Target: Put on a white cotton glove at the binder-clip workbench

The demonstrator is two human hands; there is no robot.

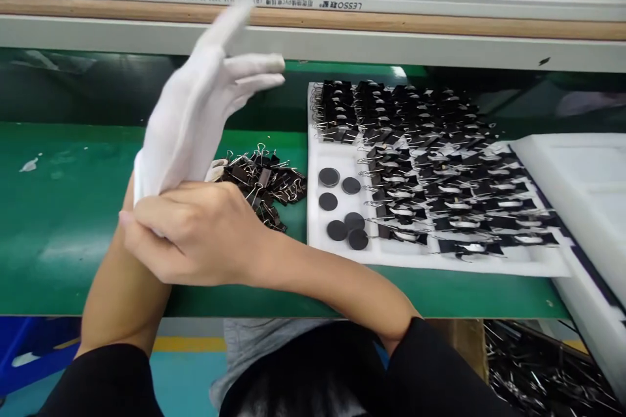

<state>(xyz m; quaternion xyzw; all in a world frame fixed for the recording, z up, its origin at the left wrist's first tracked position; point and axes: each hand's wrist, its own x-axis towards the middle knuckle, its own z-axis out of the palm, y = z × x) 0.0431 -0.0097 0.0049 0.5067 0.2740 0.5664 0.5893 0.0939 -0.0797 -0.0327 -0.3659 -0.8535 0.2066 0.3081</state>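
My left hand (190, 111) wears a white glove and is raised over the table, its fingers stretched out and apart. My bare right hand (200, 228) grips the white glove (147, 176) at its cuff, around the left wrist. Just behind my hands lies a loose heap of black binder clips (264, 179) with wire handles, partly covered by them. Right of the heap, a white foam tray (337, 158) bears rows of binder clips (401, 189) clamped on small parts I cannot make out. Several flat black discs (337, 230) lie at its left side.
Another white foam tray (577, 163) lies at the right, angled past the table's front edge. Below it, more binder clips (548, 371) fill a container. A pale rail (440, 45) runs along the back of the green table (59, 208). A blue bin (34, 352) shows at lower left.
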